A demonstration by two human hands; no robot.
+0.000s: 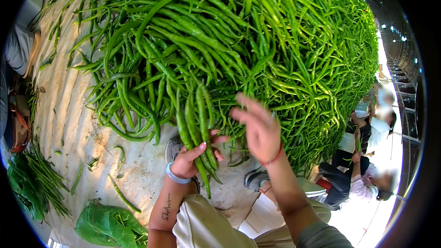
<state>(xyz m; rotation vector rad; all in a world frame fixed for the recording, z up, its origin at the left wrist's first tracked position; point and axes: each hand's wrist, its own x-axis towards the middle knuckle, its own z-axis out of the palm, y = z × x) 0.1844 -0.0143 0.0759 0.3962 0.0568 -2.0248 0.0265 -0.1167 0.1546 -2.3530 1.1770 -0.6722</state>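
Note:
A handful of long green chili peppers (187,121) hangs in my left hand (185,161), with thumb and fingers closed round their lower part. Their upper ends reach toward the heap of green chili peppers (216,32) that fills the upper middle. My left wrist wears a pale band (176,174). To the right, my right hand (262,134) is raised over the heap's near edge. Its fingers are spread and nothing shows in them; they are slightly blurred. A red string bracelet (271,157) circles that wrist.
A pale wrinkled sheet (69,119) lies under the heap, with stray peppers (124,194) scattered on it. Green mesh bags (110,224) stand at the lower left, one beside a bundle of peppers (43,174). Other people (379,128) sit along the right side.

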